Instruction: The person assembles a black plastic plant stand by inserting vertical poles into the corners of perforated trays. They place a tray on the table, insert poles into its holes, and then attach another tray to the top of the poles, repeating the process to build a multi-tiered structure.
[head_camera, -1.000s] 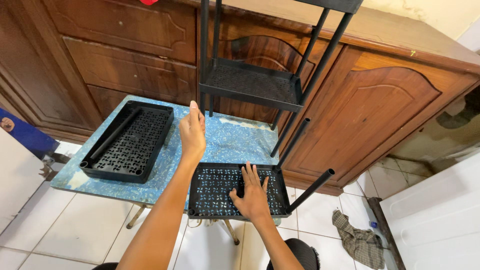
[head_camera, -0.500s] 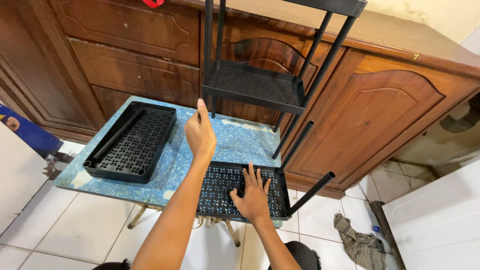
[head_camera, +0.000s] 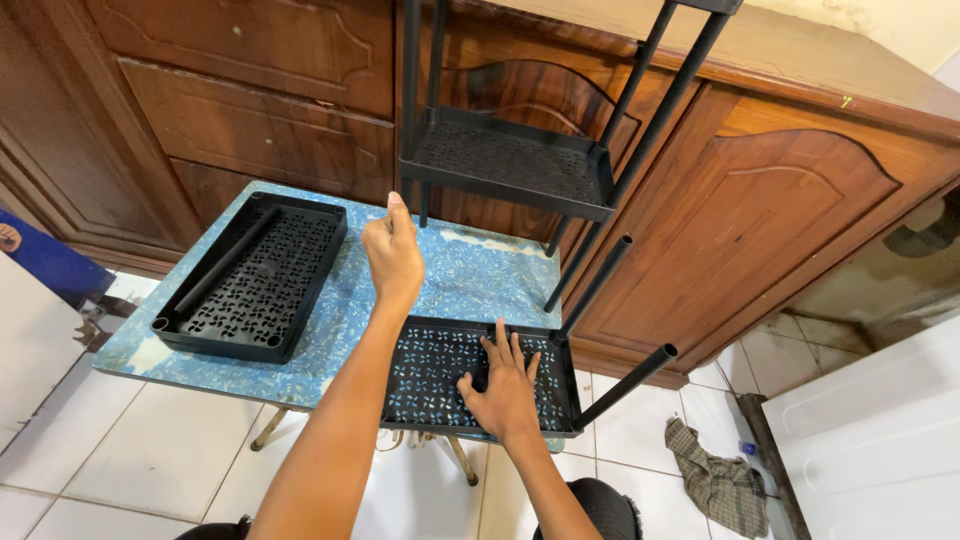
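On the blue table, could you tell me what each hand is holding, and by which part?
Nothing is gripped. The right hand presses flat, fingers spread, on the near black perforated tray. The left hand is raised beside the rack's leg; contact cannot be told.

Bare tabletop (head_camera: 470, 275) between both trays (head_camera: 250, 275) – open; rack poles (head_camera: 595, 285) crowd the right.

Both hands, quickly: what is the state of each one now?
Left hand: raised, fingers loosely closed, holding nothing visible.
Right hand: open, flat on black perforated plastic tray.

Left hand (head_camera: 393, 256) raised, forearm extended forward, fingers loosely curled, thumb up. Right hand (head_camera: 503, 390) lower, palm down, fingers spread flat, pressing.
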